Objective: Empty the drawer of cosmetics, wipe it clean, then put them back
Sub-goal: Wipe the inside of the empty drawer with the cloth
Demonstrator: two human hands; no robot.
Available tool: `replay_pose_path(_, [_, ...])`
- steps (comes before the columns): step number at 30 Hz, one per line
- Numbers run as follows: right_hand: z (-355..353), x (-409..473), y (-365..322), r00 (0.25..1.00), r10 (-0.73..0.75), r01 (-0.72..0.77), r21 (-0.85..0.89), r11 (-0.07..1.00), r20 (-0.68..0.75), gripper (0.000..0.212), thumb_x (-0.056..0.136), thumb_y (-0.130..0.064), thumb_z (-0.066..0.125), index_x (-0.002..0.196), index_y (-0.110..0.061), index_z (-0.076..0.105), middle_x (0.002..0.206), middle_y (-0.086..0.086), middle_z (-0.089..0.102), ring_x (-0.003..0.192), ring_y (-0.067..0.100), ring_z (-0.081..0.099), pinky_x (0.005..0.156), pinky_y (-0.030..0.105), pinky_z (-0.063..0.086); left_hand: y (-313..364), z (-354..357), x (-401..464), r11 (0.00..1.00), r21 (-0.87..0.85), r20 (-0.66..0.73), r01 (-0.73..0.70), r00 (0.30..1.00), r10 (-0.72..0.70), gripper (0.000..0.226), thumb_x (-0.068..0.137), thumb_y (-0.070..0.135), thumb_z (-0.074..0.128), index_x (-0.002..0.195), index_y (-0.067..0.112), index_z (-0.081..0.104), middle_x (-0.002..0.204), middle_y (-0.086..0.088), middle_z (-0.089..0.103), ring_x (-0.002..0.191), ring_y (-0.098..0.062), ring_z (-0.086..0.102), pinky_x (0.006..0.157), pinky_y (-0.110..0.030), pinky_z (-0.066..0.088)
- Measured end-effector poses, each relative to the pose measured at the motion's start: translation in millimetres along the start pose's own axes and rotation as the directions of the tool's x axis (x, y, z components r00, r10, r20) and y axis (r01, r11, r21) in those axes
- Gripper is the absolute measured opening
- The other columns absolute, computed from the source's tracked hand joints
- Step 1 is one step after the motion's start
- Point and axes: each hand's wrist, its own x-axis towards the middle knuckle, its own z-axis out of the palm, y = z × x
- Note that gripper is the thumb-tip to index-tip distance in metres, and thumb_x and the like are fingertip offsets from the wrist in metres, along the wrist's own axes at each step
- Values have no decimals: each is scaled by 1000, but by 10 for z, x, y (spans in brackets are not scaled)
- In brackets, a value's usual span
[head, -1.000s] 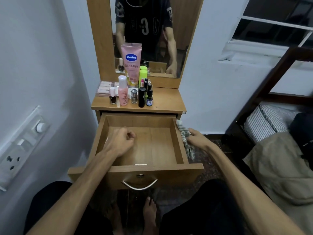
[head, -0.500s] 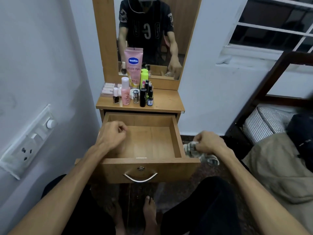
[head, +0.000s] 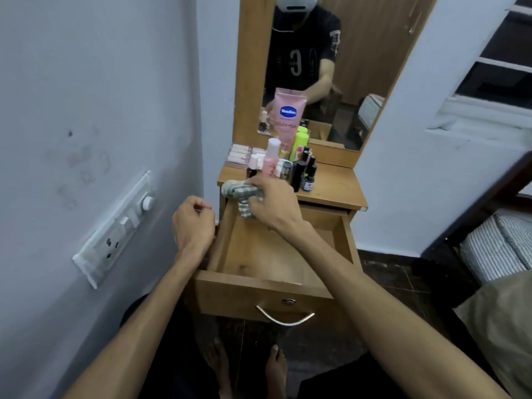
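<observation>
The wooden drawer (head: 253, 286) stands pulled out and holds nothing. My right hand (head: 273, 204) grips a checked grey-green cloth (head: 240, 192) over the drawer's far left corner, at the front edge of the dresser top (head: 339, 188). My left hand (head: 193, 224) is a loose fist with nothing in it, just outside the drawer's left wall. The cosmetics stand on the dresser top: a tall pink Vaseline tube (head: 288, 116), a green bottle (head: 299, 142), a pink bottle (head: 270, 159), several small dark bottles (head: 305, 174) and flat pink boxes (head: 239, 154).
A mirror (head: 359, 67) rises behind the dresser. A switch and socket panel (head: 115, 228) is on the left wall, close to my left hand. A bed with striped bedding (head: 498, 246) and a beige cover (head: 506, 326) is on the right. My bare feet (head: 276, 367) are below the drawer.
My right hand carried the cloth from beside the drawer's right wall up and across to its far left corner. My left hand left the drawer for its left outside. The view shifted left.
</observation>
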Motion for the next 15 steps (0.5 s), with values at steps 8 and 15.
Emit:
replay_pose_path(8, [770, 358, -361, 879, -152, 328, -341, 881, 451, 37, 94, -27, 54, 129, -25, 64, 121, 7, 70, 123, 29, 52, 100, 46, 44, 71, -144, 58, 992, -119, -132, 32, 990, -48, 14, 88, 10, 49, 85, 13, 62, 86, -1, 65, 82, -18, 62, 65, -31, 48])
replay_pose_path(15, [1039, 403, -726, 709, 58, 445, -510, 736, 703, 29, 99, -42, 59, 90, -14, 58, 91, 0, 59, 98, 24, 63, 102, 44, 46, 81, -298, 93, 998, -68, -124, -16, 992, 8, 17, 84, 8, 51, 77, 15, 64, 80, 2, 67, 78, -14, 61, 62, -26, 43])
